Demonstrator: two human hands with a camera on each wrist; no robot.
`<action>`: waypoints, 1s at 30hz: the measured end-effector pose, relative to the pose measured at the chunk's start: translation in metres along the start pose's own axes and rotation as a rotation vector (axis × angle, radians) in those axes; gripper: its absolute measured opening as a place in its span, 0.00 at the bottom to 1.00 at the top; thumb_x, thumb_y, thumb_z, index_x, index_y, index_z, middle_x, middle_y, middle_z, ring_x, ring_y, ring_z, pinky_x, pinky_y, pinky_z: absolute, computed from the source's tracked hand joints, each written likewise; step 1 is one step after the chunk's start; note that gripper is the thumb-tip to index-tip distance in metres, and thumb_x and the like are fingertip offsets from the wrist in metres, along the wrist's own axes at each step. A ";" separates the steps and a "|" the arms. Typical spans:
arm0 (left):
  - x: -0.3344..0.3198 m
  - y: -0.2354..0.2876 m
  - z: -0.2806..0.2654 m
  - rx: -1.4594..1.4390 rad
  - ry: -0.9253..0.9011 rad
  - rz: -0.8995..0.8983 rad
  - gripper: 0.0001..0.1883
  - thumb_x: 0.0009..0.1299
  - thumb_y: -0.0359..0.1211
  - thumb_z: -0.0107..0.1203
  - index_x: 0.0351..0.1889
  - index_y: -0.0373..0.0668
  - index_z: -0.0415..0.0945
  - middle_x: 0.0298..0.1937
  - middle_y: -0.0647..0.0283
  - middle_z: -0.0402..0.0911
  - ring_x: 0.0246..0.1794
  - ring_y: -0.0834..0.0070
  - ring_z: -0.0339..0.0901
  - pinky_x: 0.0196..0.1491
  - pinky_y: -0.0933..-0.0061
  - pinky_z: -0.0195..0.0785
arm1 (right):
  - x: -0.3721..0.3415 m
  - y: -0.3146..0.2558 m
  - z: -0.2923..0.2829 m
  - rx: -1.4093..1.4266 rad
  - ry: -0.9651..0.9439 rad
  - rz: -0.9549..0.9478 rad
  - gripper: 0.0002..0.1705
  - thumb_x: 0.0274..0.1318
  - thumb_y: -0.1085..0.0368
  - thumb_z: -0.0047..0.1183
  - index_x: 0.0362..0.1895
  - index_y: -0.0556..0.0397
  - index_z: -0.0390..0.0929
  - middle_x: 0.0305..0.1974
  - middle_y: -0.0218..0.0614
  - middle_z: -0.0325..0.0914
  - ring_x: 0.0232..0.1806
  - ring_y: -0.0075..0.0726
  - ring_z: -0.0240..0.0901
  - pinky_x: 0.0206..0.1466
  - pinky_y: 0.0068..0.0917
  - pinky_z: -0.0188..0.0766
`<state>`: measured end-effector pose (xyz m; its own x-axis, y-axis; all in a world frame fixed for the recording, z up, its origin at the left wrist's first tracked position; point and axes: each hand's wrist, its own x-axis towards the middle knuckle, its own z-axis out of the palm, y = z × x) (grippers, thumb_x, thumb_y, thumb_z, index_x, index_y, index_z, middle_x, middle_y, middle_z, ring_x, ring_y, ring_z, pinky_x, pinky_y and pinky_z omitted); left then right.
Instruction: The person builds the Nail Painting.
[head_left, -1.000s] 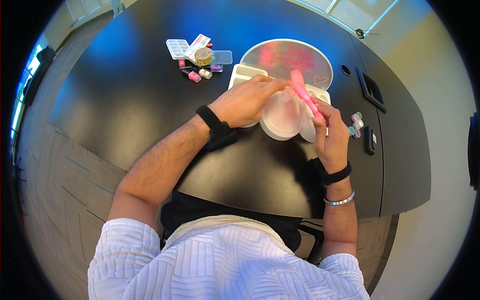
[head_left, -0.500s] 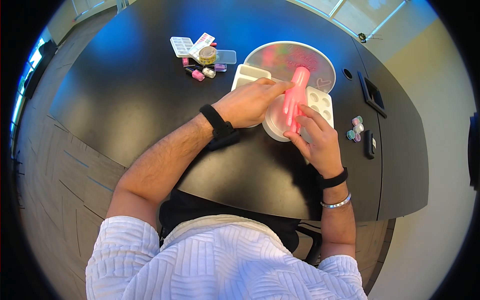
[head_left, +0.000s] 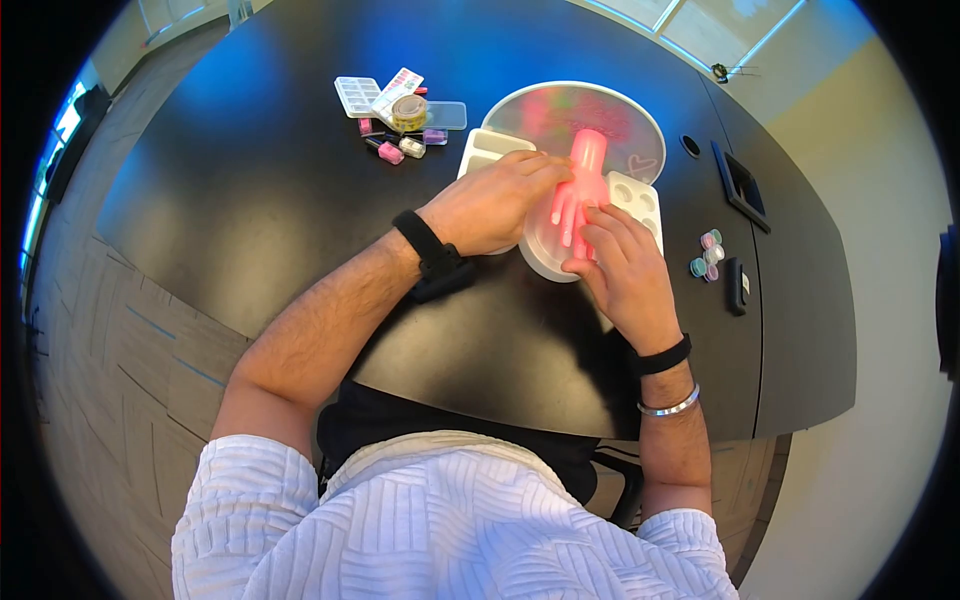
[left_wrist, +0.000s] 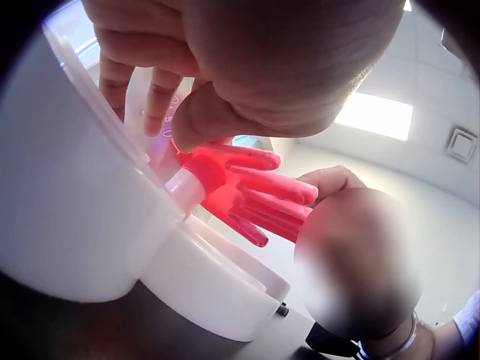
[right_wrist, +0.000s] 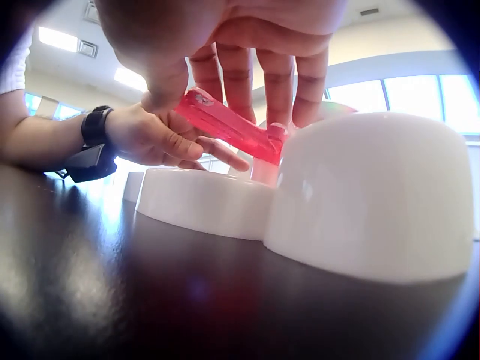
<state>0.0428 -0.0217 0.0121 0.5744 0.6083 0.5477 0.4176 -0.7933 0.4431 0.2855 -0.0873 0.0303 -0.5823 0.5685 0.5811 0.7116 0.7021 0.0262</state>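
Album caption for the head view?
Right hand holding a pink model hand above a white tray, left hand alongside.

Right of centre, bright pink on the model hand (head_left: 590,155); white on the tray (right_wrist: 367,202), pink lettering on its lid (head_left: 520,118). Upper left, pink and purple on polish bottles (head_left: 390,153). Black across the table (head_left: 250,200). Bottom, white ribbed patchwork on the shirt (head_left: 450,530).

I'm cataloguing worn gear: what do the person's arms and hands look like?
Left arm: short, textured white sleeve, black wrist strap with a boxy black device. Right arm: matching white sleeve, black wristband, silver bangle farther up. The left hand and right hand are ungloved.
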 end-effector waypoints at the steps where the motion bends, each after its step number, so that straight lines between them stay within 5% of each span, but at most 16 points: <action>1: 0.000 -0.002 0.000 -0.001 -0.002 0.003 0.29 0.69 0.16 0.52 0.71 0.38 0.73 0.75 0.51 0.76 0.77 0.47 0.69 0.78 0.51 0.66 | 0.000 0.000 0.001 -0.002 0.001 0.002 0.25 0.59 0.51 0.71 0.52 0.55 0.82 0.60 0.43 0.85 0.66 0.58 0.78 0.64 0.50 0.77; 19: 0.005 0.001 0.002 0.081 -0.070 0.067 0.36 0.60 0.12 0.51 0.70 0.39 0.77 0.75 0.55 0.77 0.75 0.48 0.70 0.79 0.52 0.64 | -0.003 -0.001 0.002 0.046 -0.027 0.040 0.25 0.62 0.51 0.66 0.55 0.56 0.81 0.58 0.46 0.84 0.64 0.59 0.79 0.67 0.48 0.76; 30: 0.013 0.010 -0.002 0.129 -0.096 0.012 0.36 0.61 0.10 0.46 0.68 0.43 0.80 0.71 0.57 0.80 0.66 0.50 0.74 0.70 0.56 0.72 | -0.004 0.001 0.001 0.037 -0.007 -0.034 0.21 0.64 0.55 0.64 0.52 0.57 0.81 0.53 0.43 0.83 0.61 0.55 0.79 0.67 0.45 0.76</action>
<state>0.0527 -0.0218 0.0247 0.6422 0.5985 0.4790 0.4941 -0.8009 0.3383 0.2881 -0.0889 0.0272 -0.6089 0.5472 0.5743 0.6764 0.7363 0.0156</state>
